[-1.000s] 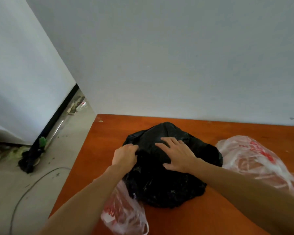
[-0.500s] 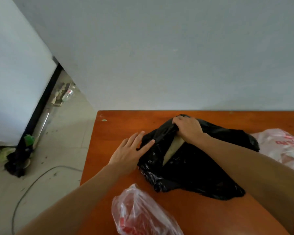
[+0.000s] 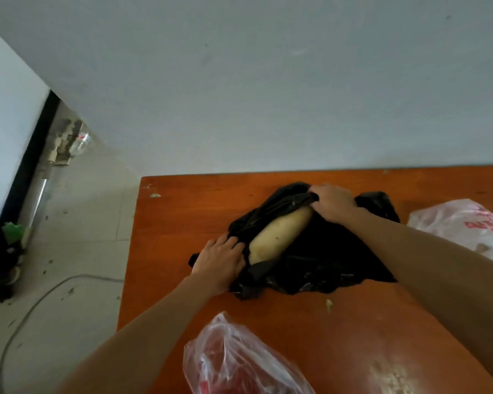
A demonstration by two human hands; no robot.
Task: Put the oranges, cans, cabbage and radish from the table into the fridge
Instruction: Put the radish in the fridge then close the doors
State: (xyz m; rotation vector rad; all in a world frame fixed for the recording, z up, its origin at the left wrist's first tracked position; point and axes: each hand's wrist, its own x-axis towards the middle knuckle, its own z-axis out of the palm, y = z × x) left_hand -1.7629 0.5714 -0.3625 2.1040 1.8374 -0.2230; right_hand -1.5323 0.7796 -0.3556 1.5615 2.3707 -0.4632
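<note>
Both hands now grip the black bag (image 3: 325, 260), left hand (image 3: 219, 260) and right hand (image 3: 332, 201) having pulled its mouth wide, baring the radish (image 3: 279, 237) for lifting out.

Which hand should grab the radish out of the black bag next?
Probably left. The left hand grips the black bag right beside the exposed near end of the radish; the right hand holds bunched plastic at its far tip.

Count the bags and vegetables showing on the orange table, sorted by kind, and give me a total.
Black plastic bag: 1
Clear plastic bags with red print: 2
Radish: 1
Total: 4
</note>
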